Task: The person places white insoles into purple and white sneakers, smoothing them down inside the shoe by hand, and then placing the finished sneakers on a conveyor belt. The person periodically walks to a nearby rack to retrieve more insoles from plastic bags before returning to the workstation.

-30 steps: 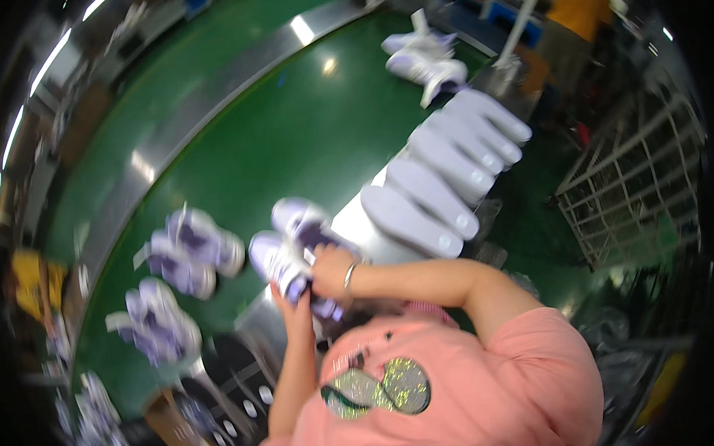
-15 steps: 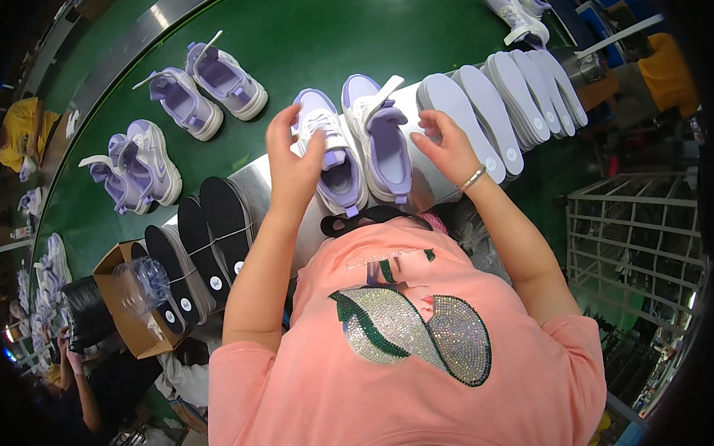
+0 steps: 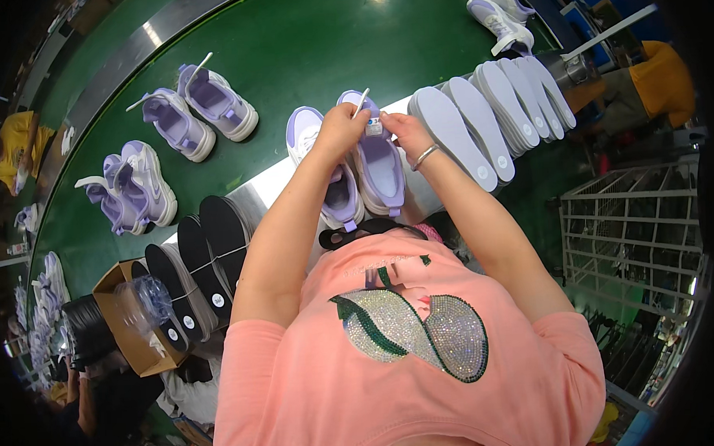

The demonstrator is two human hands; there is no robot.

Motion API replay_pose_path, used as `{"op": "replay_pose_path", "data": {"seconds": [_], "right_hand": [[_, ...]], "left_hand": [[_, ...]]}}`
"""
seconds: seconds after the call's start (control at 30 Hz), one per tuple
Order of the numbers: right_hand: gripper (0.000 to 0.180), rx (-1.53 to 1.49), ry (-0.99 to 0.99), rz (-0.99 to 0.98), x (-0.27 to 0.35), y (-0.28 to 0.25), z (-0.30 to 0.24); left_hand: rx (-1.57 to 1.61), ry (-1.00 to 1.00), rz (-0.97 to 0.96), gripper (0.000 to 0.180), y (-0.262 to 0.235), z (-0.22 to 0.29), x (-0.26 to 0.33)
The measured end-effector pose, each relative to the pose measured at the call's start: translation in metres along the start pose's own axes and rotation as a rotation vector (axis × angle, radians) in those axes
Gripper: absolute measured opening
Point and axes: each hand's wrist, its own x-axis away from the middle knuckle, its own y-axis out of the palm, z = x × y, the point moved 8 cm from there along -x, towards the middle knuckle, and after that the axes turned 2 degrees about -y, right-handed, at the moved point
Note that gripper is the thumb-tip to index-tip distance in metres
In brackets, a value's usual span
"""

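Note:
A purple-and-white sneaker point(image 3: 382, 179) stands in front of me, heel toward me. Its tongue point(image 3: 374, 126), with a small white label on the inner side, is pulled up. My left hand point(image 3: 341, 131) is closed on the left edge of the tongue, beside the upright white strap point(image 3: 361, 102). The fingers of my right hand point(image 3: 406, 133) pinch the tongue's right edge. A matching sneaker point(image 3: 342, 204) stands close on the left, partly covered by my left hand and forearm. Both shoes rest at the metal edge of the green work surface.
Stacked light grey insoles point(image 3: 458, 133) lie to the right; tied black insoles point(image 3: 188, 284) lie to the left. Beyond them is a cardboard box point(image 3: 141, 348) with clear plastic. More sneakers point(image 3: 215, 102) stand on the green surface point(image 3: 303, 44). A wire rack point(image 3: 628, 229) is at right.
Both hands were apart, open on either side of the pair. They have come together over the right-hand sneaker and taken hold of its tongue, which now stands raised.

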Motion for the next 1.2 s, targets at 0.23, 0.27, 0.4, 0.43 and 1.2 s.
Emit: {"op": "replay_pose_path", "data": {"seconds": [0.23,0.27,0.4,0.43,1.2], "right_hand": [[0.022,1.102,-0.921,0.245,0.040,0.010,-0.064],[0.024,1.190,-0.983,0.248,0.040,0.015,-0.063],[0.011,1.271,-1.080,0.177,0.042,0.025,-0.080],[0.008,1.307,-1.128,0.187,0.046,0.026,-0.081],[0.018,0.454,-0.511,-0.105,0.082,-0.031,-0.086]], "left_hand": [[0.295,-0.076,-0.026,0.020,0.006,-0.021,-0.010],[0.338,-0.095,-0.011,0.019,0.007,-0.022,-0.009],[0.404,-0.103,-0.017,0.016,0.006,0.002,0.003],[0.391,-0.104,0.012,0.016,0.008,0.003,0.001],[0.360,0.211,0.155,0.012,-0.018,0.064,0.109]]}}
